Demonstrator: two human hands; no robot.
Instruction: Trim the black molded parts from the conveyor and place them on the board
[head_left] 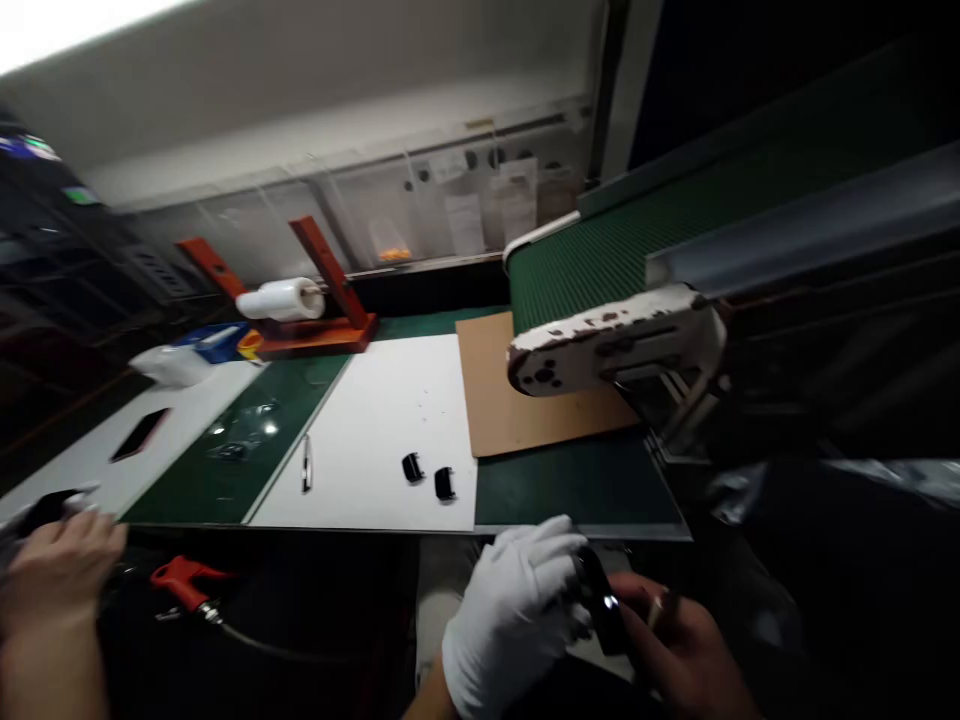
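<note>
Factory workstation, green conveyor belt (581, 270), red air gun (182, 582), workbench (570, 490).

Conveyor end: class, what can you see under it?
Brown cardboard lies beneath the conveyor end, over a green surface. Whatever the conveyor end covers there cannot be seen.

Blown-out light (67, 28) at upper left, deep gloom at right, overall softness, a glint on the black piece (602, 598)
</note>
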